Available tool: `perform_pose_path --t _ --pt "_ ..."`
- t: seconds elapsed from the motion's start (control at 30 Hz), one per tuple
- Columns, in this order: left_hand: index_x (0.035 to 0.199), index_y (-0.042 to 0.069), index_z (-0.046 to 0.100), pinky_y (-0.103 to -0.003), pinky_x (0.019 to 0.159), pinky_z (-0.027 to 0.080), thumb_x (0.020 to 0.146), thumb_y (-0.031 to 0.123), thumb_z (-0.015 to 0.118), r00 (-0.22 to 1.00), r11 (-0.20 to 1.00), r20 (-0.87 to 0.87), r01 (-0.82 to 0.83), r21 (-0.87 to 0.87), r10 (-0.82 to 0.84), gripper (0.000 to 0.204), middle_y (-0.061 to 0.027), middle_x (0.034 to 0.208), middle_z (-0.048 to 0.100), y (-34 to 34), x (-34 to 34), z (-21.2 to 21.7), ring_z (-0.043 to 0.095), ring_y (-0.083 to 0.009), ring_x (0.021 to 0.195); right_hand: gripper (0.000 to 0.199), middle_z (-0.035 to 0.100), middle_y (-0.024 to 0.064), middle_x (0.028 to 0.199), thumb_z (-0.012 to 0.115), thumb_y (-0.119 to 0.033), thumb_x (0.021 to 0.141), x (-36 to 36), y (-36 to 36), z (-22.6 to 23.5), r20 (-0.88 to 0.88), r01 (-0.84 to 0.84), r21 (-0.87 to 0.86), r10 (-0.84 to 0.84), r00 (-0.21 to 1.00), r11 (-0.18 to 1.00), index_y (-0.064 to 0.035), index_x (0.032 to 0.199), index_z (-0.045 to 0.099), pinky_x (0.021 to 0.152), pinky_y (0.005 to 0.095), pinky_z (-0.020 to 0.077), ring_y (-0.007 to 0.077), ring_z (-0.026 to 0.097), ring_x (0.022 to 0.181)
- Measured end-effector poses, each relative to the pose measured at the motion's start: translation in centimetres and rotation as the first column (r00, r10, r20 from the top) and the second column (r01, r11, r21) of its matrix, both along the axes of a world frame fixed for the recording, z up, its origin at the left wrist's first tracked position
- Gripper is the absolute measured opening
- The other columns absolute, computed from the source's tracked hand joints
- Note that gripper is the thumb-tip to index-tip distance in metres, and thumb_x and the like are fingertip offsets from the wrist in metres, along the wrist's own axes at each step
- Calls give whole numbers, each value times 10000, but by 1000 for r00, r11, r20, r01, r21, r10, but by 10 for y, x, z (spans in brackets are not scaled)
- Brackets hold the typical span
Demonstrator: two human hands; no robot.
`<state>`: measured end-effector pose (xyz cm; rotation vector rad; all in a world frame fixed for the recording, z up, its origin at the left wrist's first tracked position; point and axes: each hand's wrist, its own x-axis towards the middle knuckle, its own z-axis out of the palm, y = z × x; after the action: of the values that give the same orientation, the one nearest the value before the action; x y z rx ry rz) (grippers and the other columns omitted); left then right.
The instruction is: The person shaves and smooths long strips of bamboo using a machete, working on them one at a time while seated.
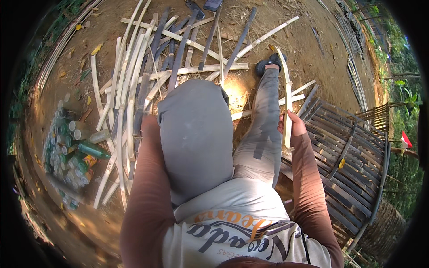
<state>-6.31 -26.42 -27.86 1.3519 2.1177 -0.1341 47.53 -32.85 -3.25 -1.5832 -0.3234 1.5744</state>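
Observation:
Beside my outstretched right leg, my right hand [292,124] is closed around a pale split bamboo strip [288,91]. The strip runs up past my foot, and its near end sticks out below my fingers. My left hand [150,121] is at the outer side of my bent left knee, its fingers mostly hidden by the knee and arm. It is nearest to a loose pile of pale bamboo strips [130,89], and whether it holds any of them cannot be made out. Darker strips [182,47] lie crosswise beyond the knee.
Many glass bottles [67,147] lie heaped on the dirt at left. A slatted bamboo rack [344,156] stands close at right. Dark objects [213,5] lie at the far edge of the pile. More long poles [60,53] rest at far left.

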Motion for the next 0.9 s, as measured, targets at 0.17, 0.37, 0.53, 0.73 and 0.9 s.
perform_pose_path --t 0.17,0.37,0.53,0.73,0.9 --pt "1304 113 664 -458 1035 510 967 482 526 997 997 58 -59 40 56 518 -193 1335 665 -21 -53 -108 621 -371 1274 235 631 64 870 569 -345 1036 -27 27 -18 0 -87 47 87 996 995 -110 1034 552 679 379 476 216 558 720" --pt "1287 122 677 -457 1039 511 975 473 505 997 997 -9 -72 -4 72 501 -208 1293 687 -18 -40 -33 638 -374 1250 251 628 62 866 583 -359 1032 -31 11 -17 -12 -19 51 20 1000 999 -109 1035 562 665 386 489 221 567 719" --pt "1280 112 639 -464 1022 506 962 398 571 999 996 2 39 80 -39 433 -242 1280 678 -10 -56 1 630 -416 1228 262 663 71 867 586 -363 1029 -37 6 -18 -11 -43 97 44 999 994 -106 1072 568 685 382 513 221 609 735" --pt "1256 97 602 -477 999 500 944 305 651 964 940 210 87 330 -163 379 -277 1263 668 22 -97 46 621 -464 1199 280 671 76 845 608 -358 1016 -34 23 -6 46 -144 74 141 989 987 -81 1055 617 667 382 524 232 622 695" --pt "1446 88 516 -427 1019 511 914 235 726 941 911 166 225 347 -296 591 -238 1262 689 96 -94 131 662 -373 1195 281 688 81 832 630 -346 997 -13 101 18 -57 -93 163 104 993 982 -66 1013 643 674 379 569 226 659 705"
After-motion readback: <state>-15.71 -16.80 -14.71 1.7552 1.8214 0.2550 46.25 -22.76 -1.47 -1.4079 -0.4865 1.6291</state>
